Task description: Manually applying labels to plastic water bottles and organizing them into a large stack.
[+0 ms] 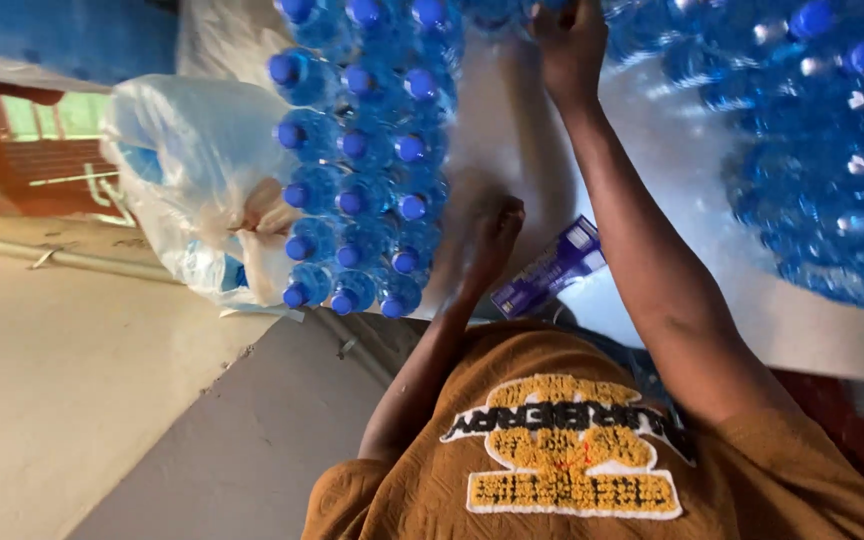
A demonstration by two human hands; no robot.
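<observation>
concrete floor point(72, 380) at left; knotted plastic sack point(192, 170); shrink-wrapped pack of blue-capped water bottles point(362, 160) just beside left hand point(492, 235), fingers curled together; purple carton point(552, 268); right hand point(570, 45) on loose bottles point(822, 150), finger state cannot be told.

Clear, glossy plastic is seen in the bottles point(357, 180), each topped by a smooth blue plastic cap point(298, 195) — thin, crinkled translucent film is shown in the bag point(187, 150). The shirt point(572, 450) is matt brown cloth — its patch roughly embroidered.
</observation>
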